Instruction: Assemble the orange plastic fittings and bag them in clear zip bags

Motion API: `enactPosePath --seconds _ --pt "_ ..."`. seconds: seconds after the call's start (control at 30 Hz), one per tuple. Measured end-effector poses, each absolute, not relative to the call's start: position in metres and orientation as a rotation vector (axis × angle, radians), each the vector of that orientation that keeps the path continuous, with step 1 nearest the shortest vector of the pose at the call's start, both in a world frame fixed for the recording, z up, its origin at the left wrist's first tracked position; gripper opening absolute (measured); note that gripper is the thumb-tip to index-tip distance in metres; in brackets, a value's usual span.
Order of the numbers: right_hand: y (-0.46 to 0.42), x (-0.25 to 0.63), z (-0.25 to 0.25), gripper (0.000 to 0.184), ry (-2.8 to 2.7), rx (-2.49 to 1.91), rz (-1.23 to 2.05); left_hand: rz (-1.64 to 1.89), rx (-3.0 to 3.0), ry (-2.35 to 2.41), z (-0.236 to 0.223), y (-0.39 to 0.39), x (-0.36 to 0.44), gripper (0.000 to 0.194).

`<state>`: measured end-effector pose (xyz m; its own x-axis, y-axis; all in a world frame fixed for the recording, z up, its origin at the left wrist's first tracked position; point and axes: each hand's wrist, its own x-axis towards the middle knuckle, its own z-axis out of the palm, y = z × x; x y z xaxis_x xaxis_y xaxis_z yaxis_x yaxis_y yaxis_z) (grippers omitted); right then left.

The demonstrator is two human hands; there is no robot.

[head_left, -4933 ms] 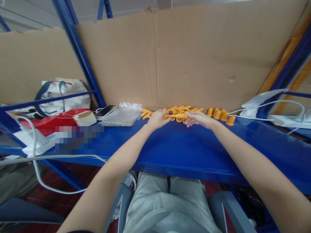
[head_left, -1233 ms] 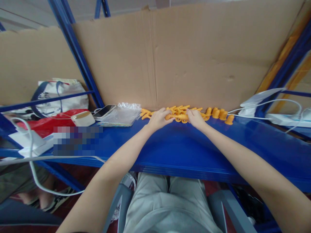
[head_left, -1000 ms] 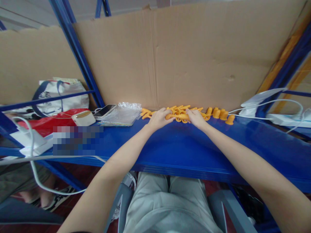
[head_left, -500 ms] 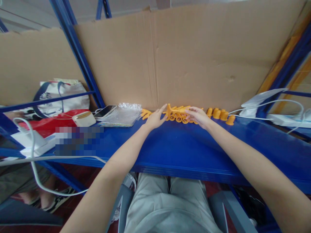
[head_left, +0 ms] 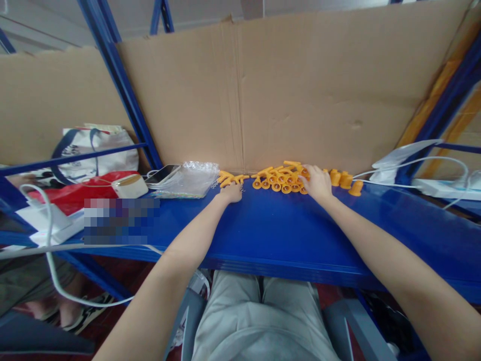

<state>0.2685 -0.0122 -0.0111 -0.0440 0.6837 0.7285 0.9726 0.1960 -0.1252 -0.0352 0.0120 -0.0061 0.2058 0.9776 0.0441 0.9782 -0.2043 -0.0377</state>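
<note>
On a blue bench (head_left: 263, 235), the left hand (head_left: 231, 192) touches loose yellow forked pieces (head_left: 224, 177); whether its fingers grip one is unclear. The right hand (head_left: 318, 184), fingers curved around a yellow cup-ended piece (head_left: 304, 173), is at the right end of a stacked yellow pile (head_left: 277, 187). Yellow caps (head_left: 344, 179) stand just beyond, farther right.

The single view looks from the wearer's head, above the lap (head_left: 259, 321), forward and down across the worktop (head_left: 278, 230). The lap is near, at bottom centre; the cardboard (head_left: 300, 90) faces it beyond the worktop.
</note>
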Motion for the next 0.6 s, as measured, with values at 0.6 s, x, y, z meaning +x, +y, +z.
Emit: enactPosePath --seconds 0.6 --pt "-0.017 0.249 -0.013 0.049 -2.028 -1.708 -0.472 -0.134 -2.416 -1.882 -0.011 0.021 -0.037 0.038"
